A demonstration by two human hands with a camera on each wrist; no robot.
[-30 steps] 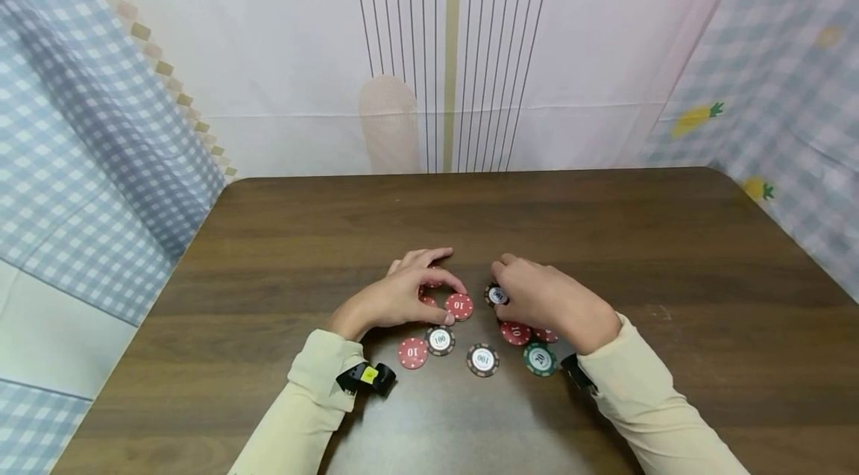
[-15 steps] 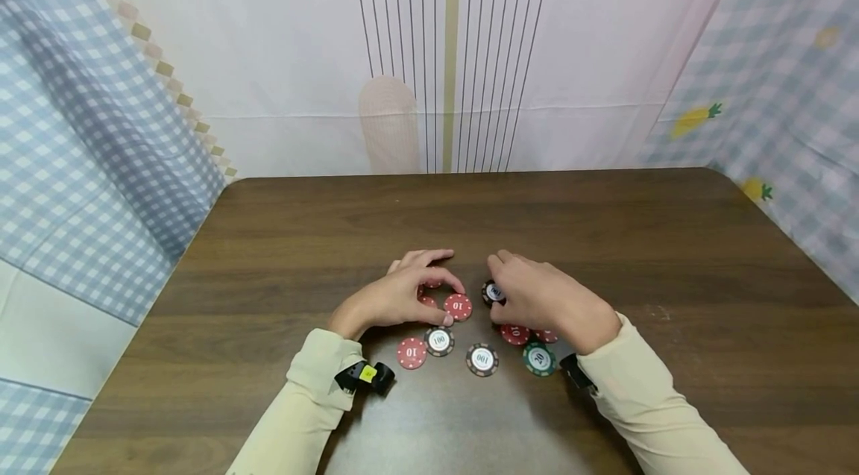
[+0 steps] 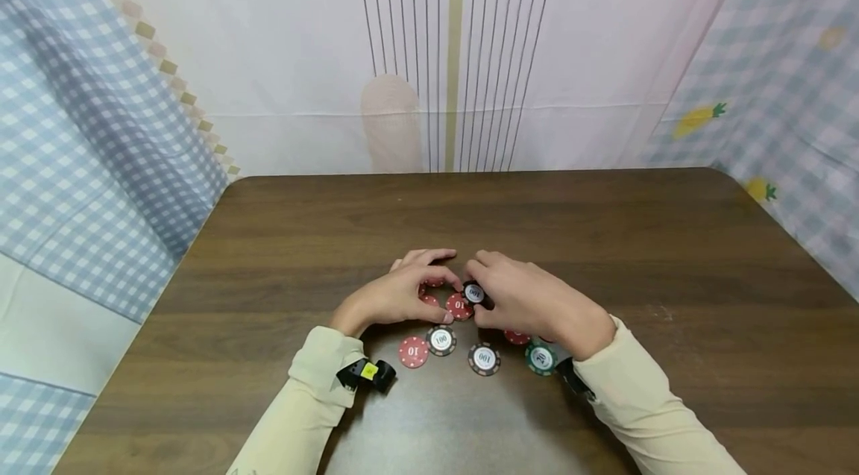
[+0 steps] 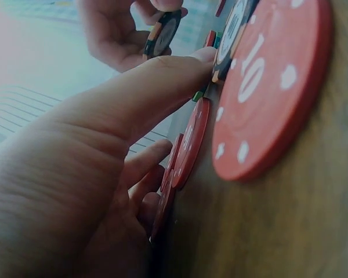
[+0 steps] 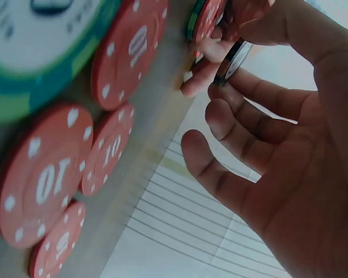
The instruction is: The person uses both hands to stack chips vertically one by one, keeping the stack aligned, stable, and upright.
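My right hand [image 3: 530, 300] pinches a black poker chip [image 3: 473, 292] with a white centre between thumb and fingertips. That chip is tilted, held just above a red chip [image 3: 458, 306]. In the right wrist view, a green edge shows under the red chip [image 5: 209, 20], so at least two lie stacked. My left hand [image 3: 396, 296] holds this stack at its left side between thumb and index finger, its other fingers spread beyond. Several red chips [image 4: 188, 142] lie under the arch of the left hand, partly hidden in the head view.
Near the left wrist lie a red chip [image 3: 412, 352] and a black chip [image 3: 441, 341]. Another black chip [image 3: 485, 359] and a green chip [image 3: 540, 357] sit nearer me. Red chips [image 5: 43, 182] lie under the right hand. All rest on a brown wooden table [image 3: 302, 236].
My right hand has moved left with the black chip, from beside the red-topped stack to just above it. The left hand has kept its place.
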